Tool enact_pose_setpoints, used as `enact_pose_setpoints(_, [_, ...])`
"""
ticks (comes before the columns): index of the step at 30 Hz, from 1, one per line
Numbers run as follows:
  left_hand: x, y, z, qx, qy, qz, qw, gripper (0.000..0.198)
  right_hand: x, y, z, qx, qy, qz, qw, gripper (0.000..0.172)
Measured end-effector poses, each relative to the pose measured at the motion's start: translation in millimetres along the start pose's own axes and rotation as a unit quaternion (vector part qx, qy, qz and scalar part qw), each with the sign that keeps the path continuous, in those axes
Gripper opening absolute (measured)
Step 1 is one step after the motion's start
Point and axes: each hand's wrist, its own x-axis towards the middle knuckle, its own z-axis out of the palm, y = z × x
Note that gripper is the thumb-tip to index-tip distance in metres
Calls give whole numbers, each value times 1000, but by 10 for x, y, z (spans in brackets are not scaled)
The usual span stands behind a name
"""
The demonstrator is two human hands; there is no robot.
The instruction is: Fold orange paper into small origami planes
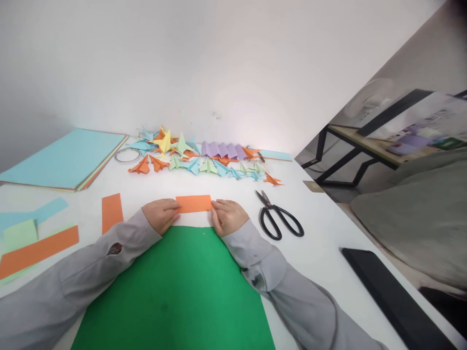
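Observation:
An orange paper rectangle [193, 203] is stretched between my two hands, just beyond the far edge of a green sheet [178, 291]. My left hand [161, 214] pinches its left end, and my right hand [228, 215] pinches the right end. Left of my left hand lies another orange paper piece [112, 212], partly covered by my sleeve. Scissors [272, 209] with black handles rest on the table to the right of my right hand, blades slightly apart.
Folded paper figures [207, 164] in several colours line the wall side of the table [321, 233]. A stack of coloured paper [69, 158] and a wire ring [127, 155] sit at the back left. Paper strips [44, 247] lie at left; a flat black object [386, 291] lies at right.

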Motion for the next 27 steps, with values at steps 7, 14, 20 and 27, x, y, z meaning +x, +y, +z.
enact_pose_setpoints(7, [100, -27, 144, 90, -9, 70, 993, 38, 116, -73, 5, -19, 33, -18, 999, 20])
enact_pose_setpoints(14, [170, 23, -14, 124, 20, 96, 987, 23, 357, -137, 202, -43, 26, -128, 990, 16])
enact_pose_setpoints(20, [396, 122, -39, 204, 43, 114, 971, 18, 447, -219, 222, -51, 124, -150, 979, 21])
enact_pose_setpoints(27, [442, 81, -3, 184, 46, 129, 973, 22, 411, -167, 221, -61, 126, -127, 982, 16])
